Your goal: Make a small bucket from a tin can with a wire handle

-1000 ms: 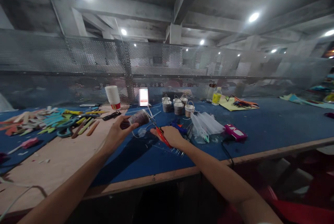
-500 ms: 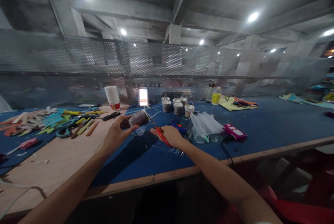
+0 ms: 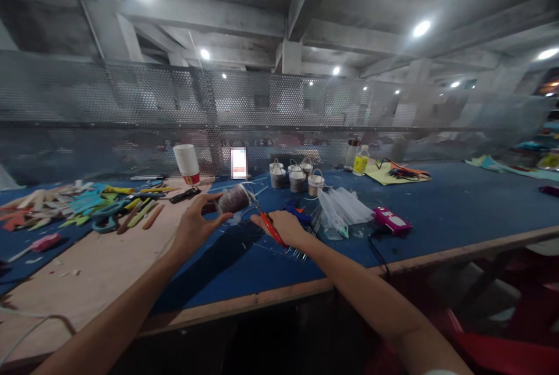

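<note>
Tilted on its side, a small grey-brown bucket (image 3: 234, 198) made from a cup rests in the grasp of my left hand (image 3: 198, 220), thumb below and fingers behind it. A thin white wire handle (image 3: 250, 190) stands out from its rim, on the right. My right hand (image 3: 283, 227) is wrapped round red-handled pliers (image 3: 271, 228), whose jaws point up and left to the wire at the bucket's rim. Whether the jaws grip the wire is too small to tell. Several finished-looking little buckets (image 3: 297, 179) with wire handles stand upright behind.
A stack of white paper cups (image 3: 186, 162) stands back left, near craft sticks and blue scissors (image 3: 105, 216). Right of my right hand lie a blue glue gun (image 3: 299, 212), metal wires, a plastic bag (image 3: 345, 209) and a magenta box (image 3: 392, 220). A yellow-labelled bottle (image 3: 361, 161) stands behind.
The bucket has turned slightly in my left hand. My right hand and the pliers have stayed almost in place; the whole view has shifted a little.
</note>
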Motion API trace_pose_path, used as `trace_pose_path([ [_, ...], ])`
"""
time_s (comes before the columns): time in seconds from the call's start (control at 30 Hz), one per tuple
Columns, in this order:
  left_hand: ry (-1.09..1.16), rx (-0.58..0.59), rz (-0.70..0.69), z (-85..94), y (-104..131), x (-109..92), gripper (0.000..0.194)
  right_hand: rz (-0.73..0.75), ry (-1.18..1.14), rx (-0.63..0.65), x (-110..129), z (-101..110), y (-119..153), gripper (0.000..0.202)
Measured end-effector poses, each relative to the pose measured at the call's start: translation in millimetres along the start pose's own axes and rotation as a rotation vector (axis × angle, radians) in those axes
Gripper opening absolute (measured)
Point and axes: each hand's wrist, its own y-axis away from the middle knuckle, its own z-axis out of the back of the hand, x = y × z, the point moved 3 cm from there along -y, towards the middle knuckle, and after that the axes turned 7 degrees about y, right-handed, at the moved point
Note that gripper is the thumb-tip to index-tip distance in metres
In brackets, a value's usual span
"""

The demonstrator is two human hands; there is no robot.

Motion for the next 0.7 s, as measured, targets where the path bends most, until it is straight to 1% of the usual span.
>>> trace_pose_path([
  [0.13, -0.002, -0.004, -0.054, -1.4, 0.7, 0.5, 0.054, 0.026, -0.008, -0.043, -4.8, -2.0, -2.6, 0.068],
  [0.23, -0.023, 0.039, -0.124, -5.7, 2.1, -2.0, 0.05, 0.008, -0.022, -0.046, -8.1, -1.7, -4.3, 0.066],
  [0.3, -0.021, 0.04, -0.158, -8.0, 2.5, -3.0, 0.048, -0.01, -0.043, -0.043, -9.1, 0.1, -5.1, 0.064],
  [0.37, 0.003, -0.005, -0.158, -8.2, 2.0, -0.8, 0.048, -0.021, -0.068, -0.036, -9.0, 2.6, -5.5, 0.063],
  [0.53, 0.065, -0.146, -0.095, -2.9, 0.1, 10.9, 0.057, -0.014, -0.082, -0.019, -7.2, 5.7, -4.2, 0.067],
  [0.7, 0.003, -0.187, -0.166, -0.4, -0.1, 7.1, 0.052, 0.044, -0.068, -0.05, -3.2, 4.6, 0.7, 0.07],
])
